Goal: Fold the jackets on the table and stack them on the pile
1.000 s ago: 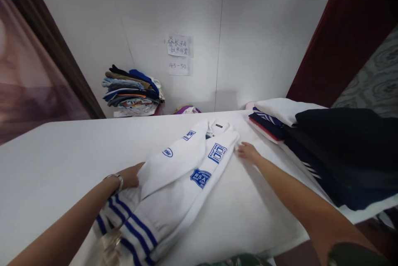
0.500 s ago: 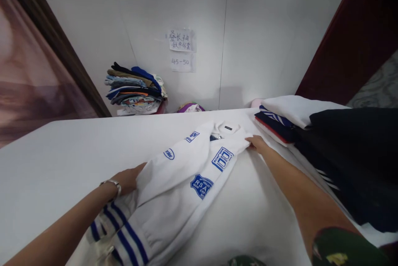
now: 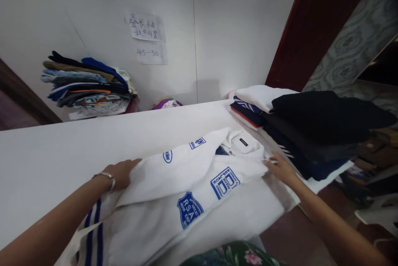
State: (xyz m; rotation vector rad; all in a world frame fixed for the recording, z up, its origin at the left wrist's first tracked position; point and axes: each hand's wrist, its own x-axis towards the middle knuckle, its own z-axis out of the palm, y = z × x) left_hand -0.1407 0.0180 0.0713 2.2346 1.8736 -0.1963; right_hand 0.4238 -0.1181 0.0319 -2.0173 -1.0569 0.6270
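A white jacket (image 3: 174, 179) with blue printed badges and blue-striped hems lies folded lengthwise across the white table, its collar toward the right. My left hand (image 3: 121, 172), with a silver bracelet on the wrist, grips the edge of the jacket's sleeve at the left; the fingertips are partly hidden by the cloth. At the collar end, my right hand (image 3: 280, 168) pinches the shoulder edge between thumb and fingers. A dark label shows inside the collar, and a bit of dark lining and a zip show at the neck opening.
Folded dark and white clothes (image 3: 311, 121) are piled on the table at the right. Another stack of folded clothes (image 3: 90, 88) stands behind the table at the left. Paper notes (image 3: 149, 38) are stuck on the wall. The white table (image 3: 37, 154) ends at the right, by cluttered floor.
The view has turned to the right. The jacket has swung to lie more level and closer to me, with both hands still on it.
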